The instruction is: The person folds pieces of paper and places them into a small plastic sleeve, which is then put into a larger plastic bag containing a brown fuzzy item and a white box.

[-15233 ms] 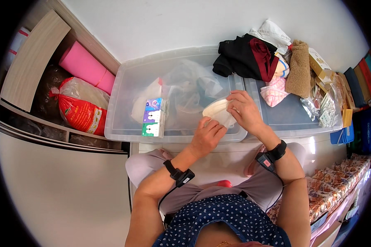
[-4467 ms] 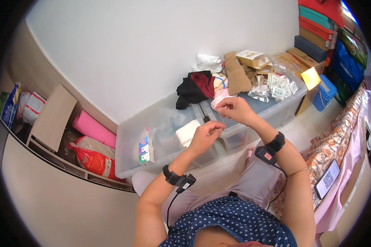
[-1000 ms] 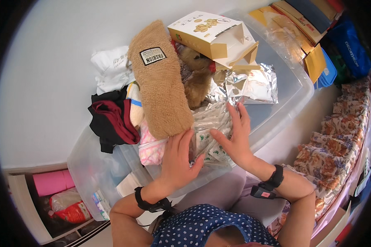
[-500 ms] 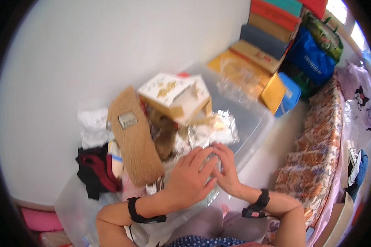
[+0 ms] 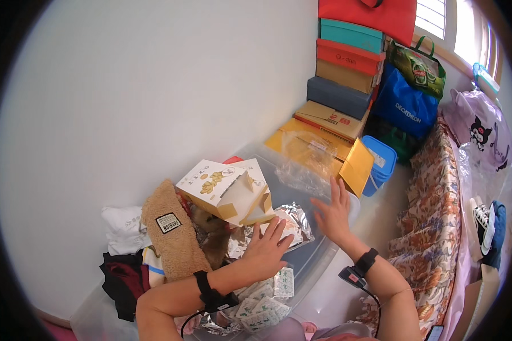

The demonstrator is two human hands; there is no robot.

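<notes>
My left hand (image 5: 263,250) has its fingers spread over crumpled silver foil packaging (image 5: 297,223), close to the torn flaps of a white and gold cardboard box (image 5: 213,184). Nothing shows in its grasp. My right hand (image 5: 334,217) is raised with fingers apart, above the right side of a clear plastic bin (image 5: 318,267). Below the left wrist lies a pile of small white packets with green print (image 5: 261,307). A tan fleecy item with a label patch (image 5: 173,244) leans beside a brown furry thing (image 5: 215,241), partly hidden by the box.
White (image 5: 122,227) and black-and-maroon cloth (image 5: 119,278) lie at the left. Beyond the bin rise stacked shoeboxes (image 5: 347,62), a yellow padded envelope (image 5: 356,165) and a blue lidded bucket (image 5: 382,159). A bed with floral cloth (image 5: 424,233) runs along the right.
My hands, close together before, have moved apart, the right one going up and to the right. The small packets have come into view below them. The view has shifted.
</notes>
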